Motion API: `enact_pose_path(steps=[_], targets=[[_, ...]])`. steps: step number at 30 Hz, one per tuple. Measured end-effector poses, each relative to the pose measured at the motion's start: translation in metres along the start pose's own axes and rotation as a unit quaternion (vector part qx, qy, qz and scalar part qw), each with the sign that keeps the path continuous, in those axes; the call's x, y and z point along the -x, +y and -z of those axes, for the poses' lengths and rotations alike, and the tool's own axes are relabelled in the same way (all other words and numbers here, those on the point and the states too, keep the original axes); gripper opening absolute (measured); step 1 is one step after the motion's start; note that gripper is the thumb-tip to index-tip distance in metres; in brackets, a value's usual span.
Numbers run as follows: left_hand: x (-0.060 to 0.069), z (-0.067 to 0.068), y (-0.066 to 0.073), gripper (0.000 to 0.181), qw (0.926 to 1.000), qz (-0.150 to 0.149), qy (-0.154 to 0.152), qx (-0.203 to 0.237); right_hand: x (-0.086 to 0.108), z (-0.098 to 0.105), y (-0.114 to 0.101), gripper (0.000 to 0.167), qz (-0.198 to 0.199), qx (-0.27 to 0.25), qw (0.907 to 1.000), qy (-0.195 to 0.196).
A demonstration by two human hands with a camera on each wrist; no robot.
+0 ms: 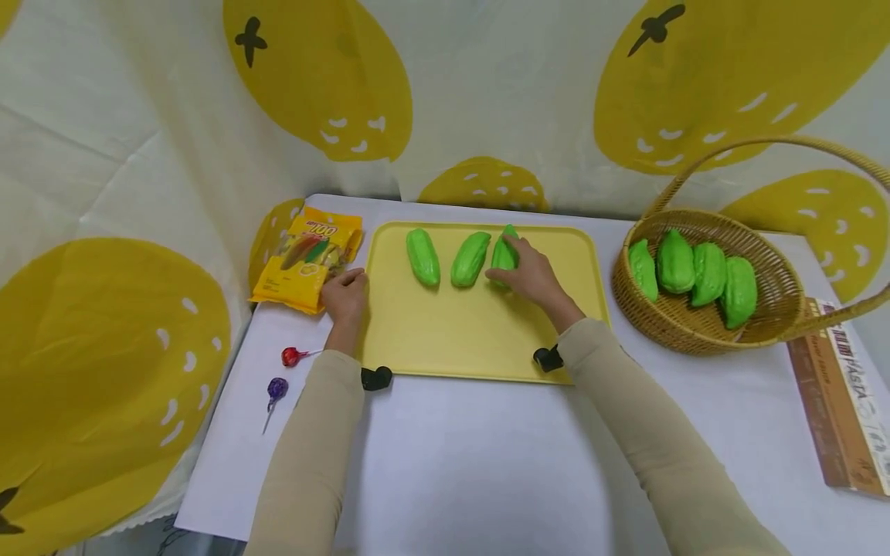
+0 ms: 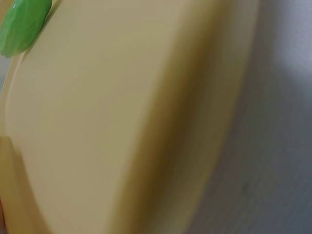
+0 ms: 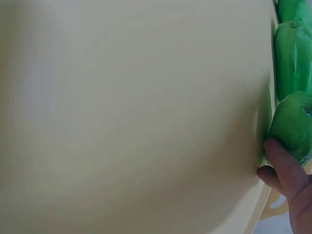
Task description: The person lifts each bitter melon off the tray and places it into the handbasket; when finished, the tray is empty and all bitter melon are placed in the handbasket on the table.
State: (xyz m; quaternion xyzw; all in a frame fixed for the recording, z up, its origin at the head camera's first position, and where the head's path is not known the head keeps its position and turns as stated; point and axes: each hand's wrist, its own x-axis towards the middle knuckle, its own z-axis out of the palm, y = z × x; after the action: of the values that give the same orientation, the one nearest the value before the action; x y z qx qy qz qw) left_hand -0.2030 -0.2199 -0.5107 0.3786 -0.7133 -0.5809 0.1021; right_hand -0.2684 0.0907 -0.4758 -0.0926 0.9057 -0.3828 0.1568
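Observation:
My right hand (image 1: 531, 276) holds a green ridged fruit (image 1: 504, 262) between thumb and fingers, over the back right part of the yellow tray (image 1: 480, 332). In the right wrist view, its fingers touch the near end of that fruit (image 3: 291, 124). Two similar fruits lie left of it on the tray, a middle one (image 1: 470, 259) and a left one (image 1: 423, 257). At the tray's left rim, my left hand (image 1: 345, 297) grips the edge with curled fingers, close to a yellow candy bag (image 1: 302, 262). The left wrist view shows mostly tray.
A wicker basket (image 1: 681, 324) with a tall handle holds several green fruits at the right. Beside it lies a brown pasta box (image 1: 830, 394). A red lollipop (image 1: 290, 356) and a purple lollipop (image 1: 276, 388) lie left of the tray. Fabric with a fruit print hangs behind.

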Motion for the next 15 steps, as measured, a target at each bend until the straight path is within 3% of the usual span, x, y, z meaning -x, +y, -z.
enact_pose_path(steps=[9,15], targets=[[-0.001,0.001,-0.002,0.027,0.9999,-0.011,-0.004,0.006,0.010,0.005,0.001,0.084,0.013,-0.009,0.9994,0.031],[0.001,0.001,-0.002,0.027,1.0000,-0.003,-0.004,0.008,0.025,0.015,0.001,0.084,0.026,-0.026,0.9978,0.054]])
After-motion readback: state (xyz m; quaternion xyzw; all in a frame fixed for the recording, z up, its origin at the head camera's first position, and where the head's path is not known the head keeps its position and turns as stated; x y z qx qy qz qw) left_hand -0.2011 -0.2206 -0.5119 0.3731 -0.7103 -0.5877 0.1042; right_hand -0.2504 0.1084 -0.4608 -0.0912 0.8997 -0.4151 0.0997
